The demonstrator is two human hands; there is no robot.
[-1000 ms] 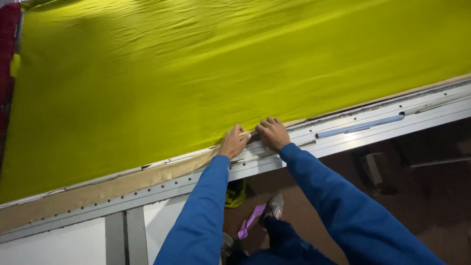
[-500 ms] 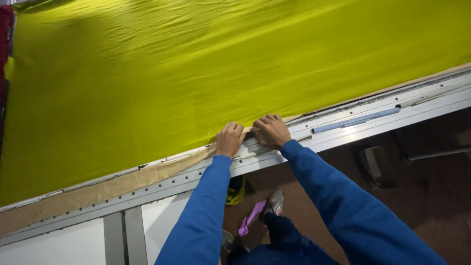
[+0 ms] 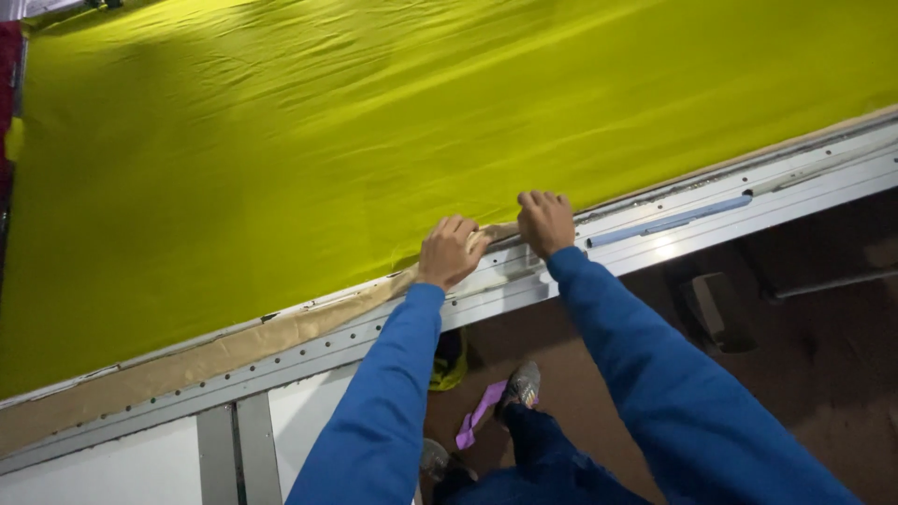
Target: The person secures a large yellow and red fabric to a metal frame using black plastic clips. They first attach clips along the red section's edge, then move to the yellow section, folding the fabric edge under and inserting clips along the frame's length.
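A wide sheet of yellow-green fabric (image 3: 393, 140) lies spread over a long table. Along its near edge runs a strip of tan tape (image 3: 234, 346) that covers the fabric's border to the left of my hands. My left hand (image 3: 451, 251) is curled on the end of that tape at the fabric's edge, fingers bent down onto it. My right hand (image 3: 544, 222) presses on the fabric edge and table rim just to the right, fingers folded. The two hands nearly touch. Both arms wear blue sleeves.
A white metal rail (image 3: 711, 206) with small holes forms the table's near edge, with a pale blue bar (image 3: 669, 221) lying on it. Below are a brown floor, my shoes (image 3: 522, 385), a purple scrap (image 3: 479, 414) and a yellow object (image 3: 451, 367). Dark red cloth (image 3: 7, 84) shows at far left.
Both hands have stayed at the fabric's edge, shifting slightly along the rail while the tape end stays under my left hand. The view has moved a little.
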